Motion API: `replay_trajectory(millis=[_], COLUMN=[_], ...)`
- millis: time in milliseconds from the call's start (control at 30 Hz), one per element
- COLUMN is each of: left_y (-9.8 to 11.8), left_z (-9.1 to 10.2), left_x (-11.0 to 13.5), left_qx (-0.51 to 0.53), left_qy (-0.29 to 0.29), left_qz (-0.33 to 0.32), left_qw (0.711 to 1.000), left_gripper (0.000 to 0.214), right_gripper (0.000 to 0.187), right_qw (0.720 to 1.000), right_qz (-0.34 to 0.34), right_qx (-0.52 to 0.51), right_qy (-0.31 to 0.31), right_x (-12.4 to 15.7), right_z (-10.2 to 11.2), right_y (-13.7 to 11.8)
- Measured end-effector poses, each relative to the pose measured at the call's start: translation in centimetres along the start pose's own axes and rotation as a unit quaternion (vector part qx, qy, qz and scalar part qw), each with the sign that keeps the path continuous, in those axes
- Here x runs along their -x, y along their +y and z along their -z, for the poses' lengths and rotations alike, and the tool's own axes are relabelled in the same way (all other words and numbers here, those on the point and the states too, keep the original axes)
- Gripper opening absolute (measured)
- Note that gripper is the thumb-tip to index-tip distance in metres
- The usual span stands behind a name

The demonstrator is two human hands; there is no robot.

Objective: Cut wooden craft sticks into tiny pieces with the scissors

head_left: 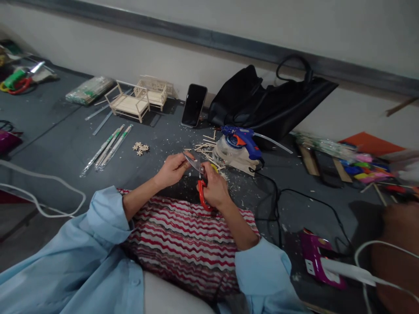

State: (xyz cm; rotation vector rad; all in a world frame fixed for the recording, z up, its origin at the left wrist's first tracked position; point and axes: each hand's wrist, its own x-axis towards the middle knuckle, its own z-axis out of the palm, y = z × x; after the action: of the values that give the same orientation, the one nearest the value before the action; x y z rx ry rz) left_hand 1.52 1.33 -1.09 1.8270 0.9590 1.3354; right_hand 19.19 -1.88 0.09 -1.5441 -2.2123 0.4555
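Observation:
My right hand (214,187) is closed around a pair of scissors (202,196) with red handles, the blades pointing up and to the left. Close to the blade tips, my left hand (173,169) is pinched shut; whatever lies between its fingertips is too small to make out. Both hands are above the striped cloth (183,231) on my lap, at the table's edge. Thin wooden sticks (209,150) and pale chips are scattered just beyond them. A blue glue gun (244,138) rests across a clear round container (224,150) to the right of the sticks.
Small wooden furniture models (129,104) stand at the back left, near packaged sticks (113,146) and small flower-shaped pieces (140,148). A phone (194,105) leans by a black bag (268,100). Black cable (276,205) and a purple power strip (319,259) lie right, beside another person's blurred limb (397,244).

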Motion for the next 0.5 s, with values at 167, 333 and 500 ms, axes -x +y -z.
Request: replay_trajectory(millis=[167,333,500], left_y=[0.57,0.56,-0.05], left_z=[-0.17,-0.26,0.05], left_x=[-0.12,0.01,-0.06], left_qx=[0.031,0.053,0.082], left_qy=[-0.005,0.001,-0.027], left_qz=[0.022,0.046,0.067], left_qw=[0.999,0.998,0.994], left_gripper=[0.029,0.029,0.035], right_gripper=[0.037,0.042,0.047], right_qw=[0.999,0.999,1.000], right_qz=[-0.020,-0.029,-0.007], right_qx=[0.006,0.022,0.016], right_qy=[0.023,0.012,0.004], right_x=[-0.25,-0.11,-0.06], right_z=[-0.48,-0.28,0.10], right_y=[-0.16,-0.18,-0.17])
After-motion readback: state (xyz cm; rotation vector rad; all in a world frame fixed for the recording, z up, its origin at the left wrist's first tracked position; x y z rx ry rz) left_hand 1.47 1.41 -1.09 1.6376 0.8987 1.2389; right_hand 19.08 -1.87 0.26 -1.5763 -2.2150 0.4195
